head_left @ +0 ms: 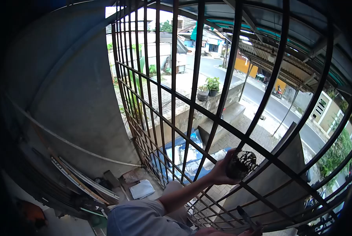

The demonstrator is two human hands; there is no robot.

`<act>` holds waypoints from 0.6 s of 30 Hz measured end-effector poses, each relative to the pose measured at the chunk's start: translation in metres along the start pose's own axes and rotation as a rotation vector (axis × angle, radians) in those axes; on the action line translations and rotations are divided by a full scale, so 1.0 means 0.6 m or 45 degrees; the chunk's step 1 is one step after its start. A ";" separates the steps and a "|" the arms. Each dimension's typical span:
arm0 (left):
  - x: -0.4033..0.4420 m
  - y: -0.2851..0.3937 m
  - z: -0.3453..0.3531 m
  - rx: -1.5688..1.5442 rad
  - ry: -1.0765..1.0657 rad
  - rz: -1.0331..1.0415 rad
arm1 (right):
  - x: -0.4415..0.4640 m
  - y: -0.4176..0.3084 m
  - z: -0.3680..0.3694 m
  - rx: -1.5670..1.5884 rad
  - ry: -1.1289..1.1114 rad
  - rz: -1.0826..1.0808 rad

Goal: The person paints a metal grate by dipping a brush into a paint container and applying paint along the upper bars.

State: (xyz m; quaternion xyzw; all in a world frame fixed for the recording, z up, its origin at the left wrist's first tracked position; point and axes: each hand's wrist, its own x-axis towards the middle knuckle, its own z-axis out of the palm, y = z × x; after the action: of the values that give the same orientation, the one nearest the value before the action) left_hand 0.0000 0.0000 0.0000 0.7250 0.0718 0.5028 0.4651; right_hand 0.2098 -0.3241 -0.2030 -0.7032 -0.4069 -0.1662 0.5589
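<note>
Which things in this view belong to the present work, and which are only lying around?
Seemingly in use:
speckled container, in the left hand
dark tool, in the right hand
metal bars, beside them

Apparently just lying about:
white sheet
long strips by the wall
potted plants outside

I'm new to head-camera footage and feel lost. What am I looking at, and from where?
There is no machine here, only a person's bare hands. The single picture comes from a camera worn on the head, looking forward and down. The left hand grips a round container, mottled dark and pale, in front of a metal grille. The right hand, at the bottom edge, holds a dark tool, too unclear to identify. Lower left, a pale flat item lies on the surface below.
</note>
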 end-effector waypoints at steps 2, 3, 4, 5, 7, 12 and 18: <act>0.013 -0.006 0.013 0.039 -0.013 0.017 | 0.081 -0.156 0.007 0.664 0.358 0.713; -0.016 0.013 0.007 -0.049 -0.014 -0.018 | 0.068 -0.128 -0.026 0.619 0.313 0.704; -0.007 0.018 -0.002 -0.042 -0.015 -0.013 | 0.069 -0.038 -0.029 -0.249 0.441 -0.144; -0.003 0.022 -0.003 -0.042 -0.019 -0.017 | 0.069 0.022 -0.023 -1.125 0.519 -0.994; -0.003 0.013 -0.004 -0.011 0.018 0.052 | 0.087 -0.030 0.003 -0.673 0.535 -0.800; -0.006 0.014 -0.004 0.061 0.057 0.049 | 0.163 -0.216 0.006 1.029 0.575 0.221; -0.005 0.014 -0.011 0.078 0.004 0.003 | 0.241 -0.336 0.038 1.561 0.398 0.120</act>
State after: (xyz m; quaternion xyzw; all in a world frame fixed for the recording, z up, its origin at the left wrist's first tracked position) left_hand -0.0095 -0.0022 0.0048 0.7384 0.0870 0.5021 0.4418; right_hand 0.1408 -0.2381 0.0203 -0.2397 -0.3104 0.0210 0.9197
